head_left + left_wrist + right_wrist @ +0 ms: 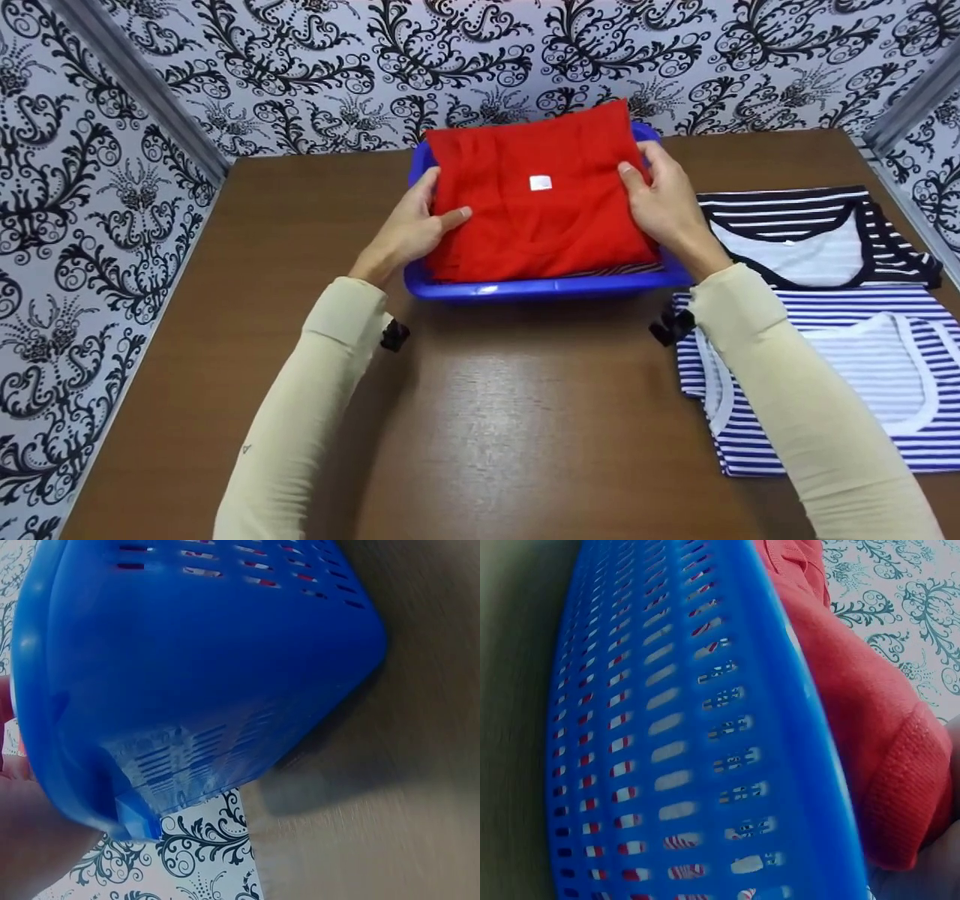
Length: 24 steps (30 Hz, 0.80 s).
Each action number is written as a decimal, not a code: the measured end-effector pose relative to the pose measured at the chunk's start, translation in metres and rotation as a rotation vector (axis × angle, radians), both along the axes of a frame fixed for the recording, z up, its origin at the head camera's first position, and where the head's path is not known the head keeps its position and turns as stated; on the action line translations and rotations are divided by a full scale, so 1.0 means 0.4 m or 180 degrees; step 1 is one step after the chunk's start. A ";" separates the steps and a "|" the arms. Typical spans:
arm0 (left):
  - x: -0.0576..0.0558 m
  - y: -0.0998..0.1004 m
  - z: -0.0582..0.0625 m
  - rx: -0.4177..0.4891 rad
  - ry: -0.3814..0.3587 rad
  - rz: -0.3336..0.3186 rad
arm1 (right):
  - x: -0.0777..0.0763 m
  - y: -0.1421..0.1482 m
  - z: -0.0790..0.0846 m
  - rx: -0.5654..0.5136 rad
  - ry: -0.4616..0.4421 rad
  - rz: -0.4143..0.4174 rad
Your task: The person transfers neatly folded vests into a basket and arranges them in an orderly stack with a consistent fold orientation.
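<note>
A folded red garment [517, 225] with a small white label [540, 182] lies in the blue plastic basket [555, 286], on top of other clothes. My left hand [405, 229] holds its left edge, thumb on top and fingers down the side by the basket rim. At the right edge, my right hand [667, 199] pinches the cloth between thumb and fingers, and that back corner stands higher. Striped fabric peeks out under the red garment at the front rim. In the right wrist view, red cloth [855, 712] bulges over the rim, and red-and-white fabric shows through the slots.
To the right of the basket lie a folded black-and-white striped shirt [787, 240] and, nearer, a folded blue-and-white striped shirt [757, 457]. They rest on a brown wooden table [487, 420]. Walls with black floral patterns [345, 67] enclose the back and sides.
</note>
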<state>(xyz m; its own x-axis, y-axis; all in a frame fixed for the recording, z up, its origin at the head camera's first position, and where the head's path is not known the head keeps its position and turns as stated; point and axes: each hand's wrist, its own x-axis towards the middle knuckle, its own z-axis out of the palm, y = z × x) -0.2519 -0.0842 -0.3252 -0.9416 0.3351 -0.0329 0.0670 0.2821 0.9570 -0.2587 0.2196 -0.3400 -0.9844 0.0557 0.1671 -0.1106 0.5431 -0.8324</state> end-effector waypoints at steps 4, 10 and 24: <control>0.011 0.008 0.011 -0.0129 0.0001 0.0047 | 0.001 0.006 -0.006 0.0018 -0.0023 0.0016; 0.018 0.012 0.019 -0.0370 0.0056 0.0078 | 0.001 0.013 -0.015 0.0058 0.0040 0.0013; -0.029 0.007 -0.068 -0.0660 0.0453 0.0081 | 0.007 0.035 -0.044 0.0249 -0.0066 0.0129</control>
